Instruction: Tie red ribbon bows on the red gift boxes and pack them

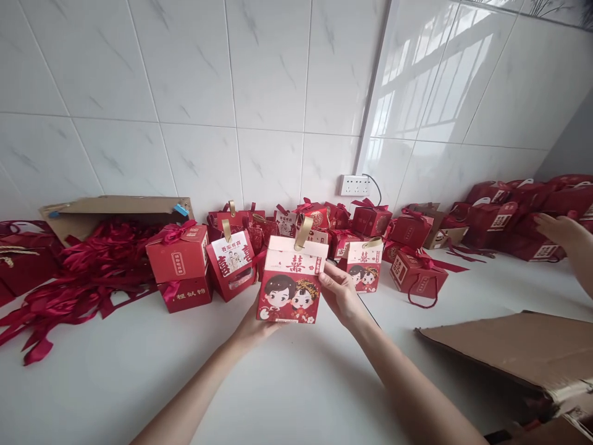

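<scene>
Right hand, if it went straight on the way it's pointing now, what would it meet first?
The right hand would meet the cartoon-couple box first, since its fingers touch that box's side. Beyond it, probably the red boxes behind, though depth is unclear.

Soft daylight, pale window glare on the upper-right wall tiles (430,74), edges stretched by wide-angle distortion.

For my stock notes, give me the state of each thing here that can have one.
Held box: closed, gripped by left hand and right hand
Matching box: closed, upright
Window box: closed, standing
Stacked boxes: closed, ribbon-topped
Ribbons: loose, heaped
Ribbon carton: open, ribbons spilling out
Corded box: closed, handle drooping
Near carton: flap open, inside unclear
Socket: cable attached
</scene>
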Motion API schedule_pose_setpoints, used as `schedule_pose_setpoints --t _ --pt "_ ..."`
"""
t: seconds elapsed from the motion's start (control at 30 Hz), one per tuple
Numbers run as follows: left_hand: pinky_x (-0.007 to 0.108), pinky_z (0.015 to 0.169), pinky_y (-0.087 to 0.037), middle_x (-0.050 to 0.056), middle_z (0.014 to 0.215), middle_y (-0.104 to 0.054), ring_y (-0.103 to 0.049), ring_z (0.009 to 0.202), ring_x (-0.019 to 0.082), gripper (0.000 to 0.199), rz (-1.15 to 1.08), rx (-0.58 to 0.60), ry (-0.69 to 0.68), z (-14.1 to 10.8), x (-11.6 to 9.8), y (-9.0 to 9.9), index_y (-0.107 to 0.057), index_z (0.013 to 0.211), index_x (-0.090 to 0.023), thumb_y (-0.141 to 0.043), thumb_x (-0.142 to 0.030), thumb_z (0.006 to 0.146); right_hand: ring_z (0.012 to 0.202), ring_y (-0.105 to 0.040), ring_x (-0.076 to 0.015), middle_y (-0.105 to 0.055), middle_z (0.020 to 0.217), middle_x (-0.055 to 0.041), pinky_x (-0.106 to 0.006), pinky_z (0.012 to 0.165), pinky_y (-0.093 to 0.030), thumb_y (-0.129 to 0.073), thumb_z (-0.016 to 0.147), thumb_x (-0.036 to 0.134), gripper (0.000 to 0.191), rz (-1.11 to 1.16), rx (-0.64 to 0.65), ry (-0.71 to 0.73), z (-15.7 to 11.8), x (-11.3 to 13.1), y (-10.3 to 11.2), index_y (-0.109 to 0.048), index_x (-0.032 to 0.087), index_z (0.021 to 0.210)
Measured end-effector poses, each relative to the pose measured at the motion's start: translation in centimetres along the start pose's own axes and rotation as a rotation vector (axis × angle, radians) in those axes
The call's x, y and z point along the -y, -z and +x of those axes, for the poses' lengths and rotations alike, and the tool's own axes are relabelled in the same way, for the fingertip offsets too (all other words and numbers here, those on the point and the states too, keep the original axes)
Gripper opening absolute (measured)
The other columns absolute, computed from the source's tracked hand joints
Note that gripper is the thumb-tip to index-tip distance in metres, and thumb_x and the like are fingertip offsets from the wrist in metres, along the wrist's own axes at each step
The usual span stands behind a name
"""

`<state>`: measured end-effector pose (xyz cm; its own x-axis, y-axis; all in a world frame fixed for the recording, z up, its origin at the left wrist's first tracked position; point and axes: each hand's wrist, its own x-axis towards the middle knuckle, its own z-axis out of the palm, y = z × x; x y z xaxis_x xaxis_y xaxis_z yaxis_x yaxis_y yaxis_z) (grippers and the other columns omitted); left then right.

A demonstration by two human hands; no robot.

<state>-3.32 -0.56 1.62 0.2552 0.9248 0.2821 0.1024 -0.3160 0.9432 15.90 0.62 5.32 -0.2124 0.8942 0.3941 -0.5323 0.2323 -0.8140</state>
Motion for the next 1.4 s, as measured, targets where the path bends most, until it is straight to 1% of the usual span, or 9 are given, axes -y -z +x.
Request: schedule_pose_setpoints --t 0.07,0.23,0.4,0.5,0.6,0.77,0.93,1.2,1.4 --pt "0.046 0.099 -0.048 0.009 0.117 -0.066 -0.058 0.114 0.033 0.048 0.022 0.003 0.014 0.0 0.0 0.0 -0.061 0.109 -0.025 -0.077 -0.035 0.065 0.107 -0.060 -0.0260 -0.064 0.119 -0.0057 -0.041 0.094 -0.045 -0.073 0.073 0.035 0.035 -0.008 0.028 0.003 -0.1 0.2 -0.2 -0.069 0.024 0.106" --pt "0.046 0.100 -0.047 0.009 0.118 -0.066 -0.058 0.114 0.031 0.050 0.051 -0.008 0.004 -0.1 0.3 0.2 -0.061 0.110 -0.026 -0.078 -0.037 0.064 0.106 -0.060 -0.0262 -0.065 0.118 -0.0061 -0.042 0.094 -0.045 -0.073 0.073 0.036 0.036 -0.019 0.043 -0.008 -0.3 0.4 -0.4 -0.069 0.024 0.106" --pt "0.044 0.101 -0.044 0.013 0.122 -0.062 -0.055 0.118 0.031 0.057 0.067 0.003 -0.055 0.1 0.6 0.1 -0.056 0.115 -0.022 -0.077 -0.042 0.066 0.097 -0.062 -0.0230 -0.068 0.109 -0.0055 -0.037 0.086 -0.048 -0.075 0.070 0.035 0.035 0.024 -0.053 -0.053 0.1 -0.1 0.2 -0.068 0.023 0.103" --pt "0.044 0.099 -0.045 0.014 0.121 -0.061 -0.055 0.116 0.032 0.066 0.105 -0.122 -0.138 0.1 0.8 -0.1 -0.052 0.119 -0.020 -0.077 -0.044 0.064 0.083 -0.063 -0.0180 -0.069 0.098 -0.0038 -0.030 0.074 -0.050 -0.076 0.068 0.035 0.033 0.086 -0.146 -0.175 0.3 -1.1 0.8 -0.066 0.022 0.096" --pt "0.044 0.098 -0.045 0.011 0.117 -0.061 -0.057 0.111 0.030 0.070 0.194 -0.245 -0.196 -0.3 0.7 -0.3 -0.050 0.120 -0.021 -0.079 -0.045 0.062 0.072 -0.061 -0.0144 -0.068 0.086 -0.0016 -0.026 0.066 -0.050 -0.078 0.064 0.031 0.032 0.176 -0.153 -0.294 0.4 -2.2 0.8 -0.065 0.020 0.091" --pt "0.042 0.097 -0.046 0.010 0.113 -0.062 -0.056 0.111 0.029 0.061 0.347 -0.146 -0.362 -0.9 0.1 -0.5 -0.056 0.117 -0.023 -0.078 -0.043 0.064 0.062 -0.056 -0.0117 -0.063 0.072 0.0017 -0.024 0.059 -0.049 -0.075 0.063 0.022 0.024 0.231 -0.113 -0.353 0.1 -3.0 0.2 -0.062 0.019 0.082" --pt "0.040 0.096 -0.046 0.009 0.116 -0.060 -0.056 0.111 0.027 0.058 0.378 -0.081 -0.424 -1.0 -0.2 -0.5 -0.053 0.122 -0.025 -0.074 -0.042 0.070 0.060 -0.053 -0.0095 -0.060 0.068 0.0035 -0.021 0.056 -0.047 -0.075 0.059 0.018 0.023 0.234 -0.122 -0.332 0.1 -2.8 0.1 -0.060 0.019 0.077" --pt "0.041 0.096 -0.046 0.009 0.112 -0.061 -0.055 0.112 0.030 0.061 0.301 -0.133 -0.301 -1.0 -0.6 -0.8 -0.058 0.115 -0.024 -0.079 -0.042 0.061 0.058 -0.054 -0.0098 -0.060 0.067 0.0034 -0.020 0.053 -0.046 -0.072 0.062 0.016 0.022 0.233 -0.121 -0.340 0.1 -2.8 0.3 -0.061 0.019 0.081" --pt "0.035 0.088 -0.049 0.007 0.099 -0.064 -0.061 0.097 0.025 0.055 0.091 -0.249 -0.174 -1.0 -0.3 -1.0 -0.059 0.102 -0.020 -0.082 -0.040 0.057 0.066 -0.060 -0.0133 -0.065 0.080 -0.0009 -0.024 0.060 -0.050 -0.070 0.071 0.029 0.023 0.211 -0.072 -0.369 0.1 -2.9 0.5 -0.062 0.019 0.090"
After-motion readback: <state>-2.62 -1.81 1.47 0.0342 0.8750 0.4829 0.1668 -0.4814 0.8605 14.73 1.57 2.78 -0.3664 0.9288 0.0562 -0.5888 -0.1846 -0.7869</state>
